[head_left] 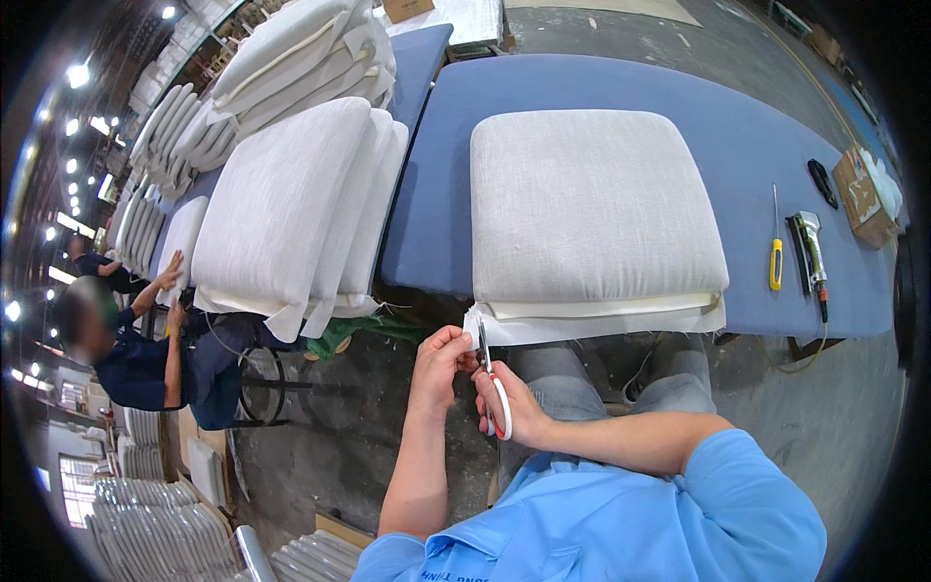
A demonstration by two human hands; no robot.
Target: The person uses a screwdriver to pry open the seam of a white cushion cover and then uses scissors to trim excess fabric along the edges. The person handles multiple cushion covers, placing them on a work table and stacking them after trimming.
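In front of me a pale grey-white upholstered seat cushion (596, 209) lies on a blue-topped table (553, 82). Its loose fabric flap (621, 323) hangs past the near edge. My left hand (442, 364) is closed in a pinch on the flap's left corner. Red-and-white handled scissors (501, 405) are in my right hand (519, 407), with their blades pointing up against that same corner. Whether the blades are parted or together is too small to tell.
Several similar cushions (281, 204) are stacked to the left, with more behind. To the right lie a yellow-handled screwdriver (776, 262), a staple gun (813, 252) with a hose, a black object (822, 182) and a cardboard box (866, 199). Another person (145, 359) works at far left.
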